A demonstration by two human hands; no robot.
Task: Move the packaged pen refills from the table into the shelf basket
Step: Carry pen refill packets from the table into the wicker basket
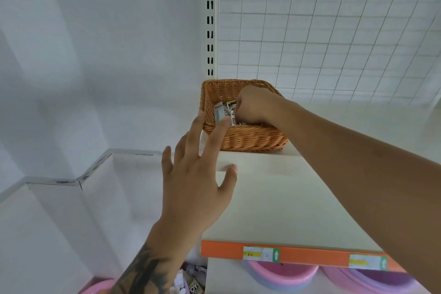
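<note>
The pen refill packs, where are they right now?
In the wicker basket on the shelf, centre of the head view: refill packs under the right hand.

White shelf (274, 198), flat and pale, fronted by an orange price strip (298, 255) bearing two paper labels. Woven wicker basket (248, 138) stood directly on it at the back left corner, against the slotted upright (210, 19) and wire grid panel (334, 31). Pink and purple plastic basins (286, 274) sat beneath the shelf.
</note>
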